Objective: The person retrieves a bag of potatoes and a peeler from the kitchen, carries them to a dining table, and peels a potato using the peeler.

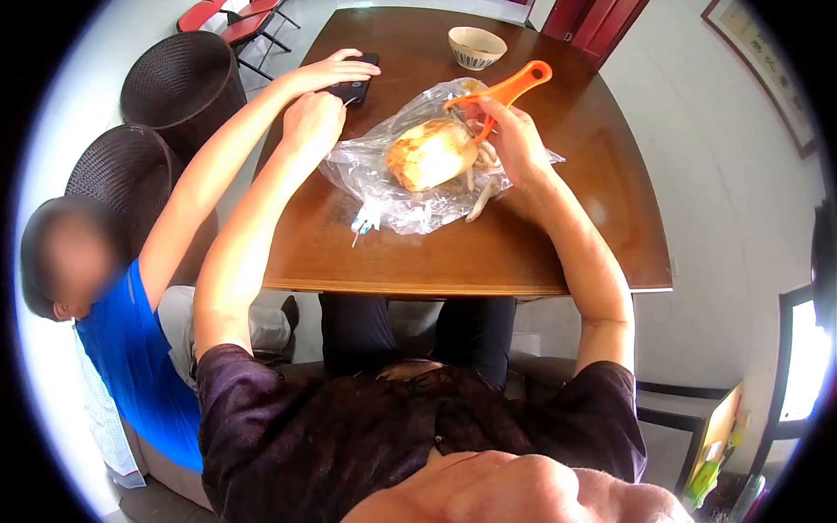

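My right hand (516, 144) grips an orange peeler (514, 85), its ring-ended handle pointing away to the right. Beside the peeler's head lies a large, pale yellow, partly peeled root (427, 157); I cannot tell its exact kind. Under it spreads a crumpled clear plastic bag (370, 179), with strips of peel (479, 202) along its right side. Left of the bag, my left hand (316, 125) is closed above the table; a small thin tip shows at its fingers, too small to name. A dark phone (356, 80) is just beyond it.
A person in a blue shirt (144, 349) sits at left, one hand (327, 74) reaching to the phone. A patterned bowl (477, 50) stands far back on the wooden table (384, 261). Two dark woven baskets (183, 83) stand left of the table.
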Demonstrator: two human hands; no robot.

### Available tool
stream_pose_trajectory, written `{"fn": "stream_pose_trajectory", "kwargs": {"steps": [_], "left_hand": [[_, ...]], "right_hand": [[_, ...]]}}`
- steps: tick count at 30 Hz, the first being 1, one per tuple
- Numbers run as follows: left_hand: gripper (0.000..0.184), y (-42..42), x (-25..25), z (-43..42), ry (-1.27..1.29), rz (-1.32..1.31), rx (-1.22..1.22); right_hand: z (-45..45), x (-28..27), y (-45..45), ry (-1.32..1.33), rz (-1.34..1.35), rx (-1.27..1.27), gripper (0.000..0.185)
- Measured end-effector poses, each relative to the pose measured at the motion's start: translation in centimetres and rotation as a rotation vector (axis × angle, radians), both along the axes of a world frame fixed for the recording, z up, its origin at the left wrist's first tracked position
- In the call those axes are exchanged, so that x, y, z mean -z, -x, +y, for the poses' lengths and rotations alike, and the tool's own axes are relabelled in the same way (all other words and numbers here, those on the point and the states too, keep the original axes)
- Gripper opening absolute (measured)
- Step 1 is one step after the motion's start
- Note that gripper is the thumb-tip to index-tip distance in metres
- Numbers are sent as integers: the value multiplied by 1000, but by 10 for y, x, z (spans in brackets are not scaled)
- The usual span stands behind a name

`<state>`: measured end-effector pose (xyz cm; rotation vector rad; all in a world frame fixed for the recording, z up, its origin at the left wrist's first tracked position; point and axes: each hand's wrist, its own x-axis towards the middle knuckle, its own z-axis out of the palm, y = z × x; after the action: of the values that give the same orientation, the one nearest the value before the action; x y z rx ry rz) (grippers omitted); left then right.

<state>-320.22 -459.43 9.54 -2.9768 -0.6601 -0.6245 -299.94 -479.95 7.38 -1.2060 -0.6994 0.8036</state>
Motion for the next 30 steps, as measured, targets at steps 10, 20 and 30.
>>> {"fn": "stream_pose_trajectory", "kwargs": {"steps": [10,20,30], "left_hand": [[9,-5,5,-55,65,-420,312],[23,-11,28,-38,607,-313,321],[61,-4,10,-68,679,7,160]], "right_hand": [[-4,0,-22,-57,-129,86,22],[-6,-2,-32,39,-330,89,23],[-12,-9,-30,92,-79,-121,28]]}}
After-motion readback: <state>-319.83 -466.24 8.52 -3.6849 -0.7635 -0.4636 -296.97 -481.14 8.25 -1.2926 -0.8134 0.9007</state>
